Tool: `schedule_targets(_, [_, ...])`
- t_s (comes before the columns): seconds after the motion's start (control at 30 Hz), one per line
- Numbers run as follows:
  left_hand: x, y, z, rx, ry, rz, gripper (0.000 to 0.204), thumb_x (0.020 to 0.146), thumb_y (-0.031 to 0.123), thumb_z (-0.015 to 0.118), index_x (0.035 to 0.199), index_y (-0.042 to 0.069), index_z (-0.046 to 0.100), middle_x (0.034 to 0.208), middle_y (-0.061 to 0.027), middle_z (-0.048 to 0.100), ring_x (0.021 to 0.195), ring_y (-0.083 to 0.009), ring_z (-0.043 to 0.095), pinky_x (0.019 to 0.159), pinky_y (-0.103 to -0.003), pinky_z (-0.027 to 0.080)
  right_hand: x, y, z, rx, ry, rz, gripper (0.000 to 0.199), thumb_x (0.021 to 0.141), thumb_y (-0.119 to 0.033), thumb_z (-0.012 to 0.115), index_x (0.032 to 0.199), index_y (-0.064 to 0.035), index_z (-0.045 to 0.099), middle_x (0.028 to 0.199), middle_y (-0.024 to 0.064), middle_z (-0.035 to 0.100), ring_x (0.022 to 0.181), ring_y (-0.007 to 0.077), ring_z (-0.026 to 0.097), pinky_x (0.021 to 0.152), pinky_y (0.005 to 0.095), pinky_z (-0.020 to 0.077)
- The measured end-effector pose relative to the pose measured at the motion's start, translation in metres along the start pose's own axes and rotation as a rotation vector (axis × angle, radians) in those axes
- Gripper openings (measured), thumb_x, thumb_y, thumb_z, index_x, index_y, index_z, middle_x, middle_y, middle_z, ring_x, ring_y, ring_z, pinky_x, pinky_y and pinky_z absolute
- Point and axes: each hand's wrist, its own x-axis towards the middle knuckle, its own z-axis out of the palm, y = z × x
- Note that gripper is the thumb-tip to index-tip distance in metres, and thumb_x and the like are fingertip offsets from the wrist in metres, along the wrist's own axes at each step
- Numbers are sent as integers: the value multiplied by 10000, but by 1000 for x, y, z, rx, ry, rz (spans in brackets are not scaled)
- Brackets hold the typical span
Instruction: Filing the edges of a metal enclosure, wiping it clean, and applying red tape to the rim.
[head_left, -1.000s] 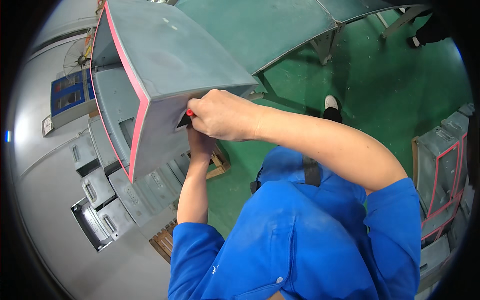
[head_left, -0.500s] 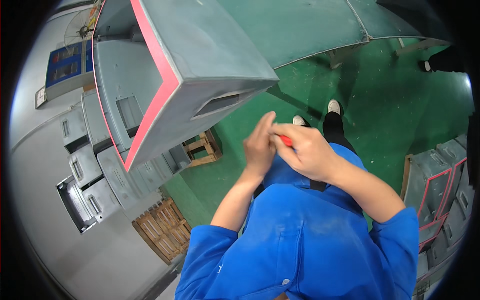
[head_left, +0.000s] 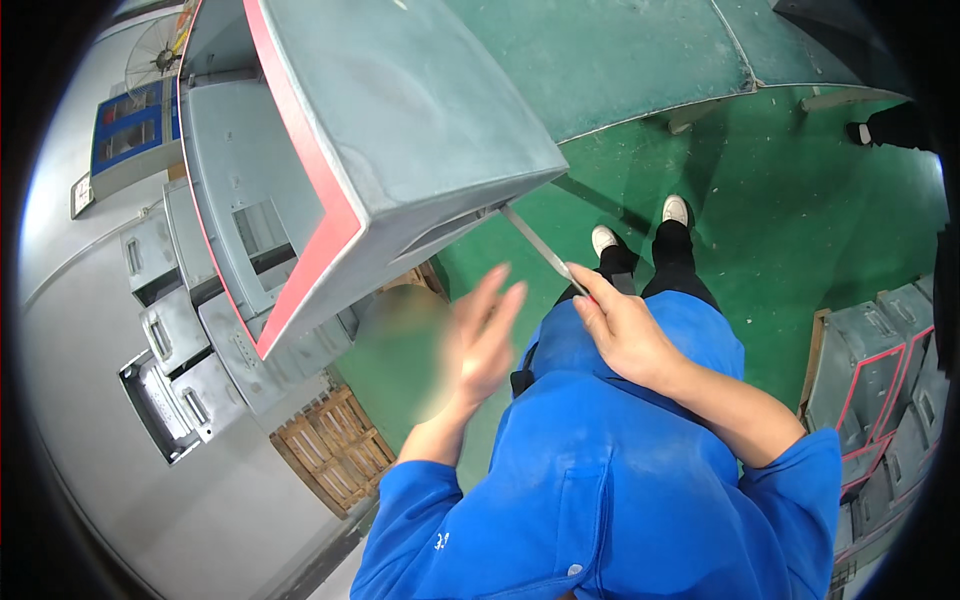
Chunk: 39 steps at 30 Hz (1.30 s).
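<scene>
A grey metal box (head_left: 400,130) with a red-edged open face stands in front of me at chest height. My right hand (head_left: 625,335) grips a thin metal rod (head_left: 535,245) whose far tip sits in a slot on the box's lower side. Just left of that, my left hand (head_left: 480,335) hangs open and motion-blurred, fingers spread, a short way below the box and touching nothing. Both arms wear blue sleeves.
Several more grey boxes are stacked on wooden pallets (head_left: 335,450) at the left. Further red-edged boxes (head_left: 870,390) stand at the right. The floor (head_left: 790,220) is green, and my white shoes (head_left: 640,225) show below. Another person's dark shoe (head_left: 865,130) is at top right.
My right hand has pulled back from the box slot toward my chest, and the rod now spans from hand to slot. My left hand has come off the right hand and opened.
</scene>
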Motion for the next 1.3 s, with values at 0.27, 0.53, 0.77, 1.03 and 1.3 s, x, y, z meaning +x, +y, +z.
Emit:
schedule_targets(0.27, [86,-56,-134,412,-238,140,614,703,338,641,1157,-35,461,1102,-195,531,953,-323,528,815,-388,415,22,13,-1,-299,132,-240,404,824,-68,427,1226,-46,407,808,206,569,686,370,564,631,438,454])
schedule_targets(0.53, [78,-93,-147,-109,-546,-76,768,649,415,661,1190,-64,401,1189,-207,482,1038,-347,513,871,-396,394,30,13,8,-298,84,-225,444,806,-45,422,1248,-41,387,751,207,555,646,371,561,604,436,461])
schedule_targets(0.77, [80,-89,-148,-110,-563,-68,740,683,385,658,1201,-68,387,1175,-216,488,1005,-349,534,845,-373,412,28,18,34,-182,92,-170,455,820,-24,431,1269,-49,361,683,233,536,591,359,544,594,389,452])
schedule_targets(1.03, [83,-80,-144,-4,-493,-65,654,722,290,638,1210,-63,381,1148,-180,518,910,-305,579,784,-338,435,25,12,55,54,134,-107,450,854,-34,415,1293,-75,324,657,234,520,559,348,511,576,354,431])
schedule_targets(1.3, [81,-79,-143,10,-479,-91,648,716,245,645,1217,-59,369,1124,-186,528,908,-297,572,789,-340,429,36,24,84,-54,157,-273,609,769,26,419,1327,2,175,726,262,516,623,418,533,586,467,444])
